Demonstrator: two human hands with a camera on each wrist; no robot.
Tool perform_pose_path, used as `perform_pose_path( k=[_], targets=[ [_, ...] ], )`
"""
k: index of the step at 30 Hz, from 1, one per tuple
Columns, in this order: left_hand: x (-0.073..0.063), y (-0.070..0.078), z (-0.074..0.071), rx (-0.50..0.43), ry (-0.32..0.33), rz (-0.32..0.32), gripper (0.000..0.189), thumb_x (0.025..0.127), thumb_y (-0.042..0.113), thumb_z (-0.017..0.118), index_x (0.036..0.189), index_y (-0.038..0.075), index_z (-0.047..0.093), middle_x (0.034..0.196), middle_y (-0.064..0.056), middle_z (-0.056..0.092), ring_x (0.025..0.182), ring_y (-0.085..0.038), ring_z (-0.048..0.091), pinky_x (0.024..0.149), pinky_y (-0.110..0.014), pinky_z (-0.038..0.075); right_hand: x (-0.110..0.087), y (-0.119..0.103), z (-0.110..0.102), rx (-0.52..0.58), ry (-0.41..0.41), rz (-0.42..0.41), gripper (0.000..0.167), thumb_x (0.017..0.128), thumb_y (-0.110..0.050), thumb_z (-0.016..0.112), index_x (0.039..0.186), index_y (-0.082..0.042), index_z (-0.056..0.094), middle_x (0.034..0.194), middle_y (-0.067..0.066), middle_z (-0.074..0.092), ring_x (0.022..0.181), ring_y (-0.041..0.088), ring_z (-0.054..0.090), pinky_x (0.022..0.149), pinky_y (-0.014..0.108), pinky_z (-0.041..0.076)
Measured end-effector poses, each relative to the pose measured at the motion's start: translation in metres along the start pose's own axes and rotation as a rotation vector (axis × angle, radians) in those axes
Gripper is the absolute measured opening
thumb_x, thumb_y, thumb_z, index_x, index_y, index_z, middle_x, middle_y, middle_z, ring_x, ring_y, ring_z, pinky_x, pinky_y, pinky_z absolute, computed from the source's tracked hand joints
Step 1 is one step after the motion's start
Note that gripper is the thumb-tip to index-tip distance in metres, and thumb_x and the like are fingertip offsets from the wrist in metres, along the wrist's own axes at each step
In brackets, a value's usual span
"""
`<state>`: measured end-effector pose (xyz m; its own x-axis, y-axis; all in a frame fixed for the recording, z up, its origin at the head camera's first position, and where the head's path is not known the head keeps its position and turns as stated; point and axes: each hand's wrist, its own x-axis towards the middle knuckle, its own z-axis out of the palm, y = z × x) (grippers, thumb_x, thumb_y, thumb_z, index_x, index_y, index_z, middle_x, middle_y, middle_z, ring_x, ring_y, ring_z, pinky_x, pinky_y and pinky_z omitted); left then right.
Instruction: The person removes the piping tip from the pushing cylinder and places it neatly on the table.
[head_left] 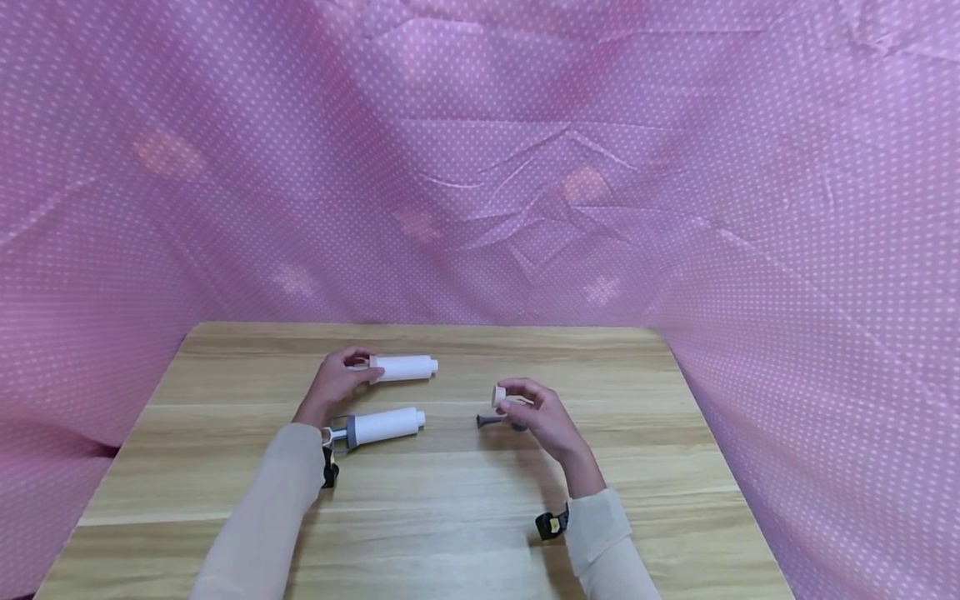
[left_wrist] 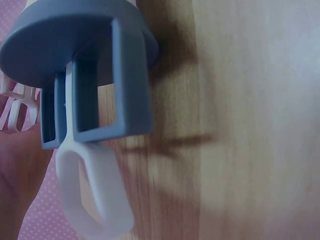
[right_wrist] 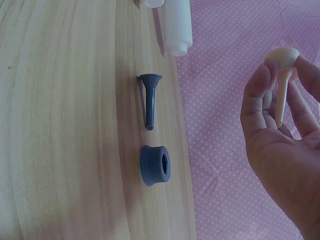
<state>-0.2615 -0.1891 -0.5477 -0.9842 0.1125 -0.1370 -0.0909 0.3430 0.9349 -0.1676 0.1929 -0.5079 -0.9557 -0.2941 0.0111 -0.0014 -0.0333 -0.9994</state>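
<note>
My left hand holds the handle end of a white plunger tube, thumb against its rim; the tube lies on its side at the back. Nearer lies a second white plunger tube, close to my left wrist. Its grey collar and white loop handle fill much of the left wrist view. Above the table, my right hand pinches a cream funnel nozzle by its wide end, stem toward the palm. Below that hand lie a dark grey funnel nozzle and a dark grey ring cap.
Everything lies on a wood-grain table. Pink dotted cloth hangs behind the table and along both sides. Black straps with small devices sit at both wrists.
</note>
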Motion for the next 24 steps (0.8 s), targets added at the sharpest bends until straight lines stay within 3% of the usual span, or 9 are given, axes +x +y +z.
perform_pose_path(
  k=[16,24],
  targets=[
    [0.0026,-0.0013,0.0016,0.028,-0.006,0.006,0.059,0.091,0.029,0.079,0.139,0.005,0.057,0.136,-0.017,0.055,0.125,-0.034,0.049,0.096,-0.043,0.046,-0.0003,-0.0007,-0.0006,-0.016,-0.002,0.004,0.035,0.097,-0.004,0.066,0.130,0.005,0.059,0.112,0.010,0.064,0.093,0.018,0.068,0.089,0.051,0.057],
    [0.0021,-0.0023,0.0013,0.012,-0.006,-0.009,0.056,0.093,0.026,0.077,0.139,0.003,0.056,0.136,-0.018,0.053,0.124,-0.034,0.048,0.091,-0.038,0.047,-0.0019,-0.0017,0.0008,0.002,-0.003,0.006,0.036,0.097,-0.002,0.066,0.130,0.009,0.058,0.112,0.012,0.063,0.093,0.018,0.067,0.082,0.036,0.059]
  ],
)
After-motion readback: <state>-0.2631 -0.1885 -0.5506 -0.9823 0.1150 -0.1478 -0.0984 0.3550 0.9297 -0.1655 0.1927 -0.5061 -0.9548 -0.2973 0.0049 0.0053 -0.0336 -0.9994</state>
